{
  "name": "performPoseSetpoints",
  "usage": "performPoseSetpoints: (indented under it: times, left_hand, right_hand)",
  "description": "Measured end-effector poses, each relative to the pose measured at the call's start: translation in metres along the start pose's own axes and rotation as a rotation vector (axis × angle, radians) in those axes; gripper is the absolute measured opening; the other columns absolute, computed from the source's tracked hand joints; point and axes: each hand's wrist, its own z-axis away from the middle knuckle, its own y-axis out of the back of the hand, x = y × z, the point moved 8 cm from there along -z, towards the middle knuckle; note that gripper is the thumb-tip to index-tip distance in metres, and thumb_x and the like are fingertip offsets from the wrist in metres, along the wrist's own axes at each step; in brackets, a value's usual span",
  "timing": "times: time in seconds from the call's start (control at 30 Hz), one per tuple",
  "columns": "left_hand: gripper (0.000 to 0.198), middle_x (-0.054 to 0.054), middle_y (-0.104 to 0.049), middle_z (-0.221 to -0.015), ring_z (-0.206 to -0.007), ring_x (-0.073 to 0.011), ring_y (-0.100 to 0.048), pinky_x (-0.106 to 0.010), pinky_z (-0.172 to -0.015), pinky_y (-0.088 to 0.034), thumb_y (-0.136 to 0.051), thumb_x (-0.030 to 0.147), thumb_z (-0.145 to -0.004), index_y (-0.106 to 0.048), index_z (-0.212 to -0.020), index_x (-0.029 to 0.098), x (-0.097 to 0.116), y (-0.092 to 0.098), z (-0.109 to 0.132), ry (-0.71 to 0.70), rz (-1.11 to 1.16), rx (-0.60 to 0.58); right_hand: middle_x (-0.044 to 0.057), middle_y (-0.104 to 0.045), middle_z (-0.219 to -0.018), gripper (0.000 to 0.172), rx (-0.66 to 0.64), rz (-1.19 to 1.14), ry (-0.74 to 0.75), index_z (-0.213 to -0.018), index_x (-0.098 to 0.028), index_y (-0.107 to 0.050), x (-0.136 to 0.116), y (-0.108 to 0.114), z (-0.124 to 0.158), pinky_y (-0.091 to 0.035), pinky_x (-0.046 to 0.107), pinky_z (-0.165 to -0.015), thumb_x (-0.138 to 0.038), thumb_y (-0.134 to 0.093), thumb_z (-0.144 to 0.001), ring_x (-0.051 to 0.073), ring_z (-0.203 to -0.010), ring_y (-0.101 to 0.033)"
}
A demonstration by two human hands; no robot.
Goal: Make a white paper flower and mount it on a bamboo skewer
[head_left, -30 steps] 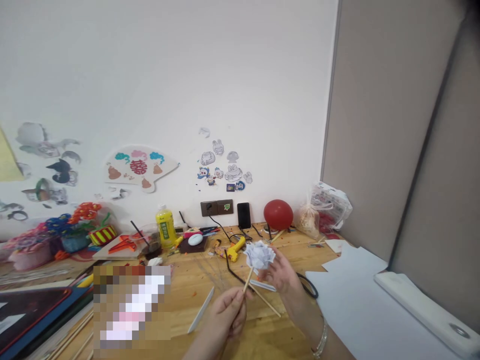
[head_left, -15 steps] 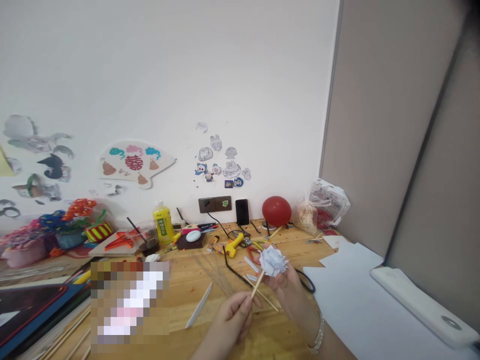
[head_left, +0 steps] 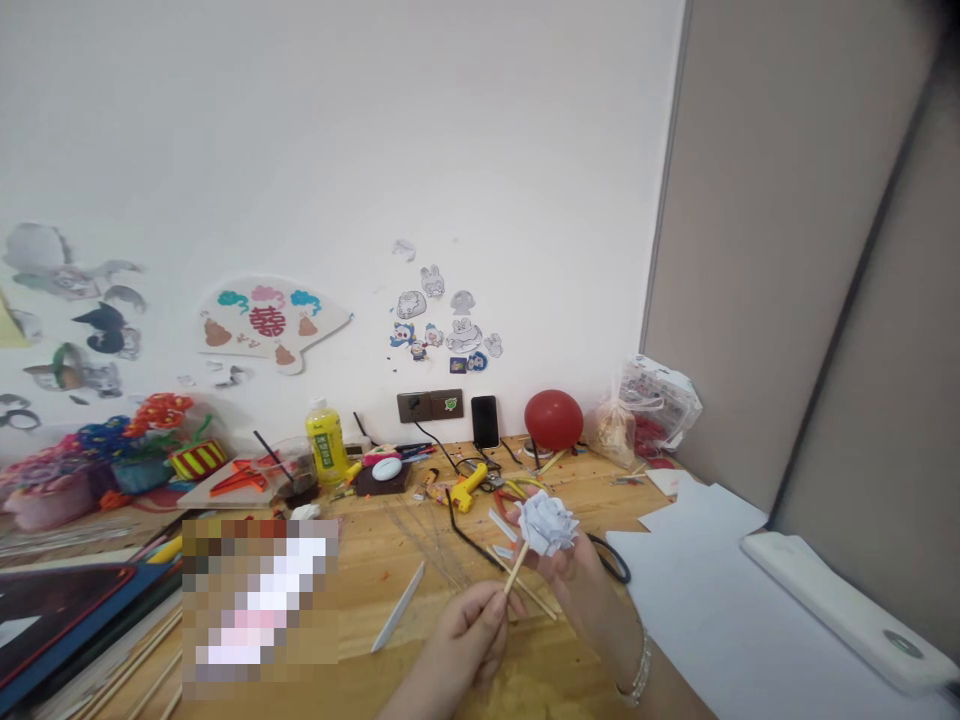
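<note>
A white paper rose (head_left: 547, 523) tops a thin wooden stick (head_left: 516, 567), which slants down to the left. My left hand (head_left: 480, 625) is closed round the lower part of the stick, thumb on top. My right hand (head_left: 574, 580) cups the rose from below and behind, with its fingers touching the petals and partly hidden by them. A bracelet circles the right wrist. On the table behind the rose lie small white paper strips (head_left: 502, 526), and a longer white strip (head_left: 398, 607) rests left of my left hand.
A yellow glue gun (head_left: 469, 488) lies behind the hands, near a phone (head_left: 485, 422) and a red balloon (head_left: 553, 420). White paper sheets (head_left: 697, 590) cover the right side. Further left stand a yellow drink bottle (head_left: 326, 440) and a cup with dark liquid (head_left: 295, 485).
The rose has turned slightly on its stick and its petals face me a little more. Both hands stay in nearly the same place.
</note>
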Motion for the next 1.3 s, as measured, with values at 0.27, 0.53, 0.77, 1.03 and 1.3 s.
performPoseSetpoints:
  times: [0.27,0.53,0.77,1.03,1.3]
  left_hand:
    - [0.035,0.006,-0.042,-0.050,-0.049,-0.0068,-0.037,-0.020,-0.050,-0.029,-0.064,0.050,-0.067,-0.060,-0.074,0.015,0.042,0.073,0.009,-0.331,0.058,0.372]
    - [0.027,0.006,-0.045,-0.054,-0.051,-0.0082,-0.043,-0.022,-0.054,-0.037,-0.068,0.040,-0.066,-0.057,-0.078,0.019,0.037,0.104,0.002,-0.497,0.363,0.473]
    - [0.024,0.000,-0.059,-0.066,-0.060,-0.0154,-0.051,-0.025,-0.056,-0.038,-0.064,0.039,-0.062,-0.062,-0.073,0.019,0.053,0.156,0.025,-0.320,-0.269,0.848]
    - [0.007,0.004,-0.052,-0.048,-0.051,-0.0148,-0.049,-0.024,-0.050,-0.033,-0.063,0.017,-0.056,-0.062,-0.062,0.017,0.024,0.213,0.027,-0.135,-0.226,0.890]
    - [0.037,0.003,-0.055,-0.063,-0.056,-0.0094,-0.055,-0.024,-0.060,-0.045,-0.072,0.030,-0.056,-0.052,-0.085,0.016,0.003,0.161,-0.001,-0.182,0.130,0.650]
  right_hand:
    - [0.007,-0.054,-0.120,0.082,-0.119,-0.014,0.021,-0.117,-0.036,-0.047,0.003,-0.002,-0.014,-0.043,0.043,-0.082,-0.064,-0.071,-0.044,0.023,-0.084,-0.058]
    - [0.010,-0.054,-0.120,0.057,-0.205,0.552,-0.062,-0.121,-0.022,-0.047,0.070,-0.003,-0.003,-0.036,0.039,-0.092,-0.037,-0.064,-0.068,0.023,-0.106,-0.050]
    - [0.005,-0.062,-0.106,0.037,-0.152,0.747,-0.131,-0.105,-0.021,-0.060,0.092,0.004,0.003,-0.043,0.032,-0.080,-0.019,-0.054,-0.068,0.019,-0.088,-0.057]
    - [0.003,-0.066,-0.079,0.018,-0.075,0.810,-0.109,-0.079,-0.020,-0.066,0.092,0.017,-0.002,-0.043,0.030,-0.066,-0.020,-0.055,-0.065,0.019,-0.070,-0.057]
    - [0.004,-0.067,-0.078,0.019,-0.134,0.769,-0.153,-0.081,-0.018,-0.066,0.107,0.005,0.007,-0.045,0.029,-0.068,-0.021,-0.056,-0.066,0.019,-0.073,-0.060]
